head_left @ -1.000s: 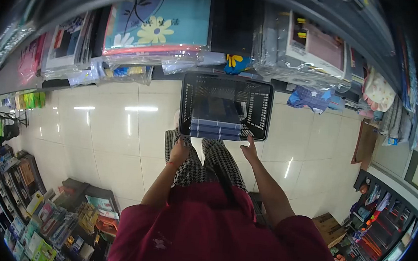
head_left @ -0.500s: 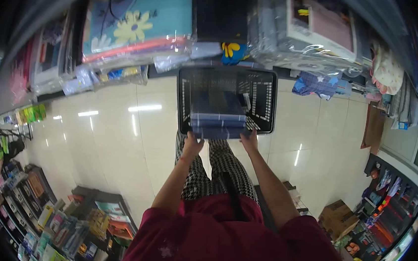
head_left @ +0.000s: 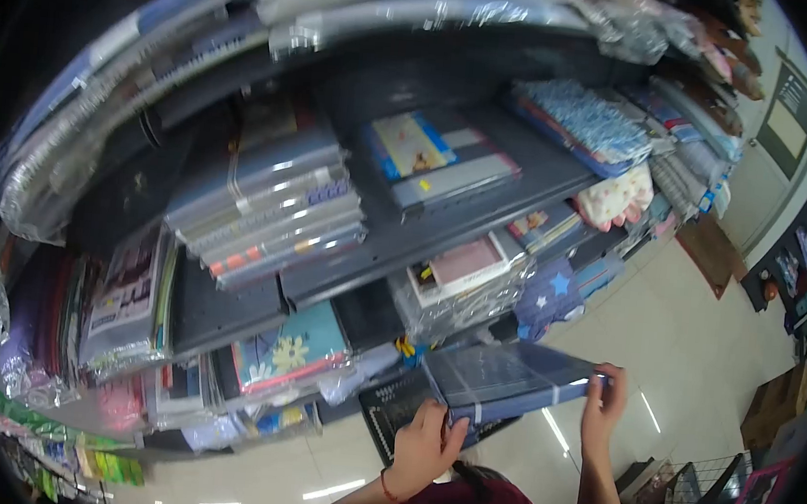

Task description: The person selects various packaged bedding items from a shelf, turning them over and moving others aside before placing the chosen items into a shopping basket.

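Note:
A dark blue flat package in shiny wrapping, crossed by pale straps, is tilted in front of me between both hands. My left hand grips its near left corner, the thumb against the edge. At the right end, my right hand has its fingers curled round the corner. Below and partly behind the package is a black shopping basket, most of its inside hidden. Ahead, on the shelf, lie a flat pack with a yellow and blue cover and a stack of plastic-wrapped packs.
Dark shelves run across in front, loaded with wrapped textiles. A lower shelf holds a turquoise pack with a flower print. To the right are a white door, a brown mat and a cardboard box on the tiled floor.
The blue package has come up out of the basket in both hands. My view has lifted and turned, so the upper shelves now show.

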Tool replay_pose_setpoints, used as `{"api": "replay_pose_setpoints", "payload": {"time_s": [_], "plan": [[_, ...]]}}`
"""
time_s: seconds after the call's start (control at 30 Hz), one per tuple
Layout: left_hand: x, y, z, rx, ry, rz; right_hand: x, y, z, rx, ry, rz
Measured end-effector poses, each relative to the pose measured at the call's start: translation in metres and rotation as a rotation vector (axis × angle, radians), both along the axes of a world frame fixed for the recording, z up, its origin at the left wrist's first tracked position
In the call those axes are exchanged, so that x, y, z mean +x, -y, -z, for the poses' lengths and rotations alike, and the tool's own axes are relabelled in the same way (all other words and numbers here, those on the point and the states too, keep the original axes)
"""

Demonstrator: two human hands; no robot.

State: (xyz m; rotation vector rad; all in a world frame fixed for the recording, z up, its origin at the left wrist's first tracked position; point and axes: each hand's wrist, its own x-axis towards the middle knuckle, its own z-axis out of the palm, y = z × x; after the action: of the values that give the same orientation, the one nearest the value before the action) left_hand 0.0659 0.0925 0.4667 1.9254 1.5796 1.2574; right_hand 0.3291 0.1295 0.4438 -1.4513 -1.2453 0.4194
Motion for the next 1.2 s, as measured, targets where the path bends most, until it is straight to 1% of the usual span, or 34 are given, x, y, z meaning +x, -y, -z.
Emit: {"api": "replay_pose_setpoints", "payload": {"time_s": [0.07,0.1,0.13,0.17,0.2,0.23,0.27,0.33,0.37,0.4,0.43,0.47,0.5,0.57,0.6,0.73,0.83,1.0,1.03,1.13,1.2], "plan": [[0.000,-0.004,-0.031,0.221,0.064,0.031,-0.001,0.006,-0.034,0.252,0.017,0.084],[-0.001,-0.008,-0.040,0.284,0.063,0.050,-0.002,0.005,-0.045,0.368,0.024,0.125],[-0.001,-0.012,-0.048,0.342,0.061,0.067,0.001,-0.003,-0.047,0.455,0.048,0.127],[-0.002,-0.016,-0.055,0.397,0.060,0.083,-0.003,-0.018,-0.053,0.500,-0.002,0.099],[-0.004,-0.024,-0.061,0.327,-0.007,0.080,-0.009,-0.036,-0.062,0.545,-0.048,0.066],[-0.007,-0.035,-0.061,0.347,-0.016,0.099,-0.016,-0.052,-0.068,0.487,-0.128,-0.026],[-0.006,-0.048,-0.064,0.262,0.014,0.008,-0.022,-0.076,-0.068,0.428,-0.181,-0.114],[-0.013,-0.087,-0.070,0.377,-0.023,-0.105,-0.036,-0.131,-0.067,0.370,-0.115,-0.267],[-0.020,-0.116,-0.062,0.459,-0.117,-0.140,-0.040,-0.167,-0.059,0.406,0.094,-0.245],[-0.029,-0.142,-0.052,0.375,-0.265,-0.150,-0.045,-0.197,-0.052,0.389,0.250,-0.194],[-0.036,-0.171,-0.037,0.411,-0.314,-0.194,-0.054,-0.223,-0.047,0.356,0.211,-0.227],[-0.042,-0.199,-0.026,0.458,-0.360,-0.241,-0.055,-0.256,-0.031,0.316,0.336,-0.212],[-0.049,-0.221,-0.020,0.428,-0.377,-0.287,-0.062,-0.281,-0.024,0.267,0.361,-0.203],[-0.061,-0.259,-0.018,0.371,-0.411,-0.373,-0.081,-0.319,-0.018,0.348,0.506,-0.071],[-0.063,-0.273,-0.017,0.319,-0.423,-0.382,-0.087,-0.333,-0.017,0.296,0.490,-0.079],[-0.054,-0.286,-0.019,0.207,-0.442,-0.384,-0.104,-0.351,-0.016,0.332,0.556,0.019],[-0.052,-0.283,-0.028,0.168,-0.404,-0.377,-0.106,-0.347,-0.021,0.264,0.513,-0.004],[-0.052,-0.281,-0.029,0.191,-0.396,-0.365,-0.106,-0.345,-0.023,0.270,0.524,-0.014],[-0.052,-0.282,-0.027,0.209,-0.433,-0.381,-0.105,-0.345,-0.022,0.273,0.523,-0.023],[-0.053,-0.284,-0.019,0.322,-0.483,-0.425,-0.103,-0.348,-0.018,0.355,0.510,-0.029],[-0.052,-0.274,-0.024,0.356,-0.438,-0.412,-0.099,-0.347,-0.015,0.433,0.459,-0.054]]}}
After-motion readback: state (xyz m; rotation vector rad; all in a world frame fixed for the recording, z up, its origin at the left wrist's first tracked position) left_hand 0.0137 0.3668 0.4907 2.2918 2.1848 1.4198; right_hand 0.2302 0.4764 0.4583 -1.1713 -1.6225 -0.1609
